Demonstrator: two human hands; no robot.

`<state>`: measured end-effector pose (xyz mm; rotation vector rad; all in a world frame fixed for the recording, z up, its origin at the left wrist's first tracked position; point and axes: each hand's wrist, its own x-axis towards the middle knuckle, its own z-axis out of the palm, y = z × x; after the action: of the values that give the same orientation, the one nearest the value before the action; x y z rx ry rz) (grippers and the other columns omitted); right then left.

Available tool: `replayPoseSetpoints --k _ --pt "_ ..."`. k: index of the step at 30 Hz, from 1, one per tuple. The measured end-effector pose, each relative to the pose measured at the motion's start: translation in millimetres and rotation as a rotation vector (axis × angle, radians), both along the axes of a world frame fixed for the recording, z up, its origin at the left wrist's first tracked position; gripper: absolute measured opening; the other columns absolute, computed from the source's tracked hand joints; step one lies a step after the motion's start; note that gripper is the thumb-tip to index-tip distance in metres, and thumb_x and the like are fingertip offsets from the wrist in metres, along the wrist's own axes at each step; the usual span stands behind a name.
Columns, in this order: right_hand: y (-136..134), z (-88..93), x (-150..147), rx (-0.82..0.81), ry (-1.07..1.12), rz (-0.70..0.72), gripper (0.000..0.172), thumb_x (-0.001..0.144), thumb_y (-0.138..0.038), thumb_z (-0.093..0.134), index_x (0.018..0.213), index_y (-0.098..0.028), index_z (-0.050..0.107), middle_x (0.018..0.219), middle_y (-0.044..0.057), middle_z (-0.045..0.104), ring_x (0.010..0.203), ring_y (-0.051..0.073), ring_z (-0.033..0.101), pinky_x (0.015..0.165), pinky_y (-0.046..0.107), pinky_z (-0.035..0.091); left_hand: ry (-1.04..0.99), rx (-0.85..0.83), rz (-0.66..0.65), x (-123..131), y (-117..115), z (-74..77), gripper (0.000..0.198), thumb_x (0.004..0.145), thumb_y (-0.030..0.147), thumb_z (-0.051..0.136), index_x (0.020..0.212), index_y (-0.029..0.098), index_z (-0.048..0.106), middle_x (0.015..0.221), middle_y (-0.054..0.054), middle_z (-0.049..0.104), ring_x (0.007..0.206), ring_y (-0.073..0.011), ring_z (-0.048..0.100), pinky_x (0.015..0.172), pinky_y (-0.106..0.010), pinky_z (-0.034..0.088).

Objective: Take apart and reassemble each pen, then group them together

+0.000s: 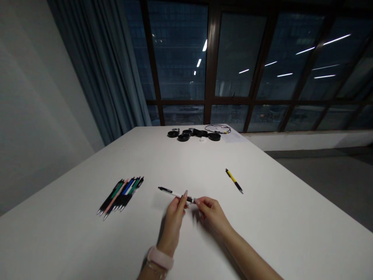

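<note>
A white-and-black ballpoint pen (174,193) is held just above the table, its clip end pointing left and away from me. My left hand (174,218) is closed around the barrel near the black grip, thumb on top. At the other end, my right hand (214,213) pinches the pen's tip between thumb and fingers; whether the tip piece is joined to the barrel or loose is too small to tell. To the right lies a yellow-and-black pen (234,181), apart from both hands. Several pens (120,197) in black, green, pink, blue and white lie side by side at the left.
The white table (175,159) stretches toward dark windows. Round black objects (183,137) sit at its far end beside a coiled black cable (218,129) and a sheet of paper (234,137). A blue-grey curtain (101,70) hangs at the back left.
</note>
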<state>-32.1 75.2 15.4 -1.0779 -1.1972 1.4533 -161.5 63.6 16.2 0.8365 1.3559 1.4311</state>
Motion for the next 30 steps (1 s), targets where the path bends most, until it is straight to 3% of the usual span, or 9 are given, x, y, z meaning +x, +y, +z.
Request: replayPoseSetpoints --k 11,16,18,22,25,30 --pt "4.5 1.8 11.1 0.031 -0.054 -0.083 0.050 0.060 -0.064 0.071 0.067 -0.015 0.064 0.049 -0.004 0.050 0.043 0.008 0.040 0.045 0.023 0.031 -0.071 0.021 0.138 -16.4 1.7 6.1 0.054 0.059 0.067 0.070 0.077 0.016 0.063 0.073 -0.001 0.060 0.074 -0.0147 0.054 0.062 -0.025 0.036" --pt "9.0 3.9 20.3 0.036 -0.079 -0.107 0.052 0.060 -0.066 0.068 0.068 -0.015 0.063 0.053 -0.002 0.052 0.045 0.010 0.043 0.046 0.024 0.033 -0.129 0.027 0.272 -33.0 6.9 11.4 0.055 0.057 0.067 0.072 0.077 0.017 0.061 0.072 0.001 0.058 0.073 -0.0132 0.053 0.062 -0.024 0.037" --pt "11.1 1.5 24.1 0.075 -0.136 -0.140 0.048 0.065 -0.064 0.065 0.069 -0.016 0.062 0.054 -0.002 0.052 0.047 0.011 0.045 0.047 0.025 0.034 -0.087 0.025 0.260 -36.2 10.3 9.0 0.055 0.056 0.067 0.071 0.074 0.017 0.060 0.070 0.001 0.057 0.070 -0.0125 0.052 0.060 -0.023 0.036" --pt "11.7 -4.5 30.3 0.222 -0.403 -0.231 0.034 0.080 -0.049 0.055 0.074 -0.017 0.062 0.062 0.002 0.060 0.057 0.016 0.053 0.055 0.027 0.039 0.149 -0.039 0.053 -33.5 17.4 -1.4 0.059 0.056 0.077 0.061 0.061 0.019 0.051 0.055 0.005 0.046 0.053 -0.0103 0.040 0.051 -0.023 0.027" --pt "8.4 -4.3 32.6 0.276 -0.705 -0.242 0.023 0.086 -0.036 0.049 0.084 -0.018 0.064 0.078 0.004 0.067 0.069 0.019 0.060 0.063 0.029 0.041 0.419 -0.009 -0.113 -28.0 16.8 -6.6 0.056 0.066 0.076 0.052 0.054 0.022 0.042 0.049 0.008 0.035 0.050 -0.0106 0.035 0.050 -0.025 0.025" --pt "2.0 1.6 30.9 0.364 -1.014 -0.187 0.021 0.092 -0.024 0.044 0.096 -0.018 0.064 0.095 0.006 0.069 0.084 0.021 0.065 0.071 0.028 0.043 0.905 -0.044 -0.202 -20.6 4.2 -2.3 0.046 0.084 0.057 0.043 0.056 0.022 0.043 0.049 0.005 0.044 0.049 -0.0121 0.041 0.052 -0.026 0.024"
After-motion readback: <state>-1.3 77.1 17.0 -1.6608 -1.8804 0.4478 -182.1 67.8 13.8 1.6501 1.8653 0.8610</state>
